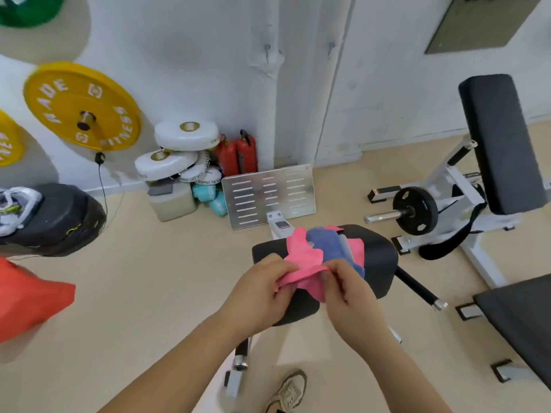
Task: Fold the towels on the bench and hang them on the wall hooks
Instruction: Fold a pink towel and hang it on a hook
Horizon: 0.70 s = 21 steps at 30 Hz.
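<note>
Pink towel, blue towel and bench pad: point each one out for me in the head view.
pink towel (301, 248): head view, on its crumpled upper part.
blue towel (328, 245): head view, on its middle.
bench pad (378, 257): head view, on the bare black surface at its right.

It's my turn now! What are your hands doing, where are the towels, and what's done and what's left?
Left hand: pinches the near edge of the fluffy pink towel.
Right hand: pinches the same edge beside it.
The pink towel's far part lies on the black padded bench, against a crumpled blue fluffy towel.
Done: nothing looks folded, and the small wall hooks are bare.
Left: fold both towels, then hang them on the hooks.
</note>
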{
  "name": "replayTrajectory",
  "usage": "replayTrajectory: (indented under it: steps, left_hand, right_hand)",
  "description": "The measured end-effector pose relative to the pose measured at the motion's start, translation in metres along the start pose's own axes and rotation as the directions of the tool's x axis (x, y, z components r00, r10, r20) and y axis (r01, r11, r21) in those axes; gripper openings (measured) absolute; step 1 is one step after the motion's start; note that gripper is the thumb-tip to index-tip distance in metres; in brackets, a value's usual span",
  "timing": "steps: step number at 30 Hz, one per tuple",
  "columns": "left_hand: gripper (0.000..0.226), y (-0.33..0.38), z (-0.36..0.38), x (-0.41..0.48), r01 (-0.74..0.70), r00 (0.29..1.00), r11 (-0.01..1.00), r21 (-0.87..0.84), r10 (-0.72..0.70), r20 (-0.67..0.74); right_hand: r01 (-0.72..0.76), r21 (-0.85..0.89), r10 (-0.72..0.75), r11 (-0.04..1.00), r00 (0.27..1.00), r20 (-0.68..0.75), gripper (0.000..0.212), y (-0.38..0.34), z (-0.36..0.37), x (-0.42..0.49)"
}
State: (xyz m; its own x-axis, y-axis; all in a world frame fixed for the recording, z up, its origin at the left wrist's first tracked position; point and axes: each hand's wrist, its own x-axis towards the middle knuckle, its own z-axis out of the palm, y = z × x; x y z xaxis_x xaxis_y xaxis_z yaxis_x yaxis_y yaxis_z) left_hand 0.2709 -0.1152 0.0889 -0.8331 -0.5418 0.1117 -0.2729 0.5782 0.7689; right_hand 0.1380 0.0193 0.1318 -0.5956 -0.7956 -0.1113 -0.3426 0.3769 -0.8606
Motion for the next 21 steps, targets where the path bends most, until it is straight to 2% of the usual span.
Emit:
replayTrajectory:
  steps: [4, 7, 9, 12, 16, 18, 21]
  left_hand:
    - [0.016, 0.0, -0.003, -0.043, 0.095, 0.994, 0.991, -0.098, -0.1, -0.041]
    - [0.024, 0.003, -0.008, -0.068, 0.249, 0.948, 0.926, -0.285, -0.293, -0.122]
    - [0.025, 0.004, -0.011, -0.08, 0.287, 0.924, 0.901, -0.325, -0.35, -0.154]
    - [0.017, 0.012, -0.014, -0.089, 0.285, 0.92, 0.916, -0.283, -0.344, -0.186]
    - [0.034, 0.039, -0.02, -0.091, 0.258, 0.931, 0.947, -0.189, -0.296, -0.213]
    - [0.045, 0.046, -0.026, -0.089, 0.244, 0.952, 0.959, -0.143, -0.265, -0.153]
    - [0.046, 0.058, -0.035, -0.082, 0.211, 0.978, 0.973, -0.099, -0.21, 0.013]
  right_hand:
    - [-0.076, 0.267, 0.084, 0.961, 0.996, -0.02, 0.024, -0.03, 0.009, -0.043]
    - [-0.065, 0.308, 0.071, 0.949, 0.997, -0.009, 0.021, -0.036, 0.008, -0.066]
    - [-0.068, 0.306, 0.081, 0.95, 0.996, -0.029, 0.023, -0.035, 0.001, -0.082]
    - [-0.122, 0.344, 0.148, 0.931, 0.988, -0.048, 0.014, -0.035, -0.016, -0.101]
    - [-0.108, 0.409, 0.18, 0.906, 0.973, -0.142, 0.018, -0.028, -0.042, -0.112]
    - [-0.085, 0.477, 0.221, 0.875, 0.946, -0.237, 0.022, -0.017, -0.06, -0.105]
    - [-0.08, 0.542, 0.287, 0.837, 0.907, -0.31, 0.024, -0.004, -0.086, -0.083]
